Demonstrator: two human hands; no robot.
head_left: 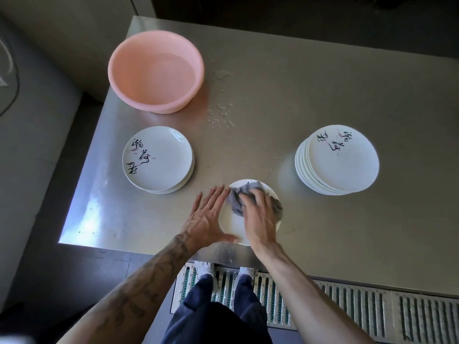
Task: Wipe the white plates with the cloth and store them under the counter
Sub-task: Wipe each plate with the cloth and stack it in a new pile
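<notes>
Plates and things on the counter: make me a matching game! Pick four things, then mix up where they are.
Things:
1 pink basin
2 grey cloth
3 taller plate stack
4 left hand

Places:
A under the right hand
B right side of the counter
C far left of the counter
D at the rim of the single plate

Pairs: 1-C, 2-A, 3-B, 4-D

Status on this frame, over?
Left hand flat against plate rim. Right hand holds cloth on plate. Stacks either side, basin behind; nothing in the way.
</notes>
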